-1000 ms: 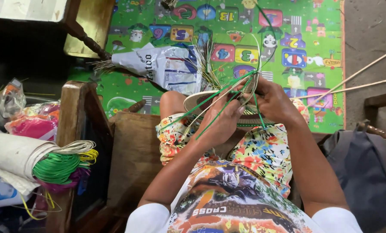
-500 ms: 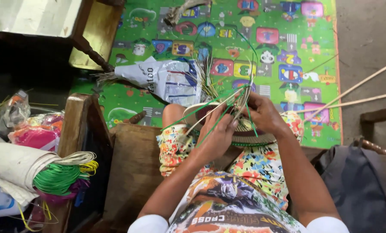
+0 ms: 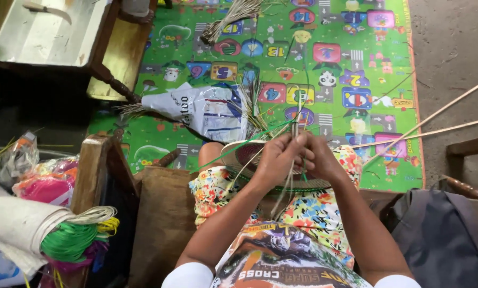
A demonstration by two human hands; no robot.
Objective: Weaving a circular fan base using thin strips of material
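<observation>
A green children's play mat [image 3: 281,69], printed with coloured number tiles and cartoon animals, covers the floor ahead of the seated person, giving the loose fibres a clean bed; a wooden chair [image 3: 97,176] stands at the person's left with a coil of green plastic cord [image 3: 68,241] and pink bags [image 3: 46,184] heaped beside it, close enough to reach; a grey cloth bag [image 3: 441,234] lies to the right; a crumpled white plastic bag [image 3: 201,109] rests on the mat with straw-like strands poking out of it, and a tied bundle of pale reeds [image 3: 225,18] lies farther off; two long pale sticks [image 3: 431,125] slant in from the right edge.

On the lap, over flowered shorts [image 3: 313,213], sits a half-woven round basket [image 3: 249,157], its rim resting on the knees so both hands can work above it; it lies under and just before the hands, partly hidden by them.

The left hand [image 3: 273,160] and the right hand [image 3: 321,157] are pressed together, fingers curled, pinching a thin bunch of green and tan weaving strands [image 3: 295,122] that rises upright between them; a green strand trails left across the basket.

Against half a second ago, the hands have drawn closer until they touch, and the strands, then fanned apart, now stand gathered; the view has also tipped further forward, showing more mat.
</observation>
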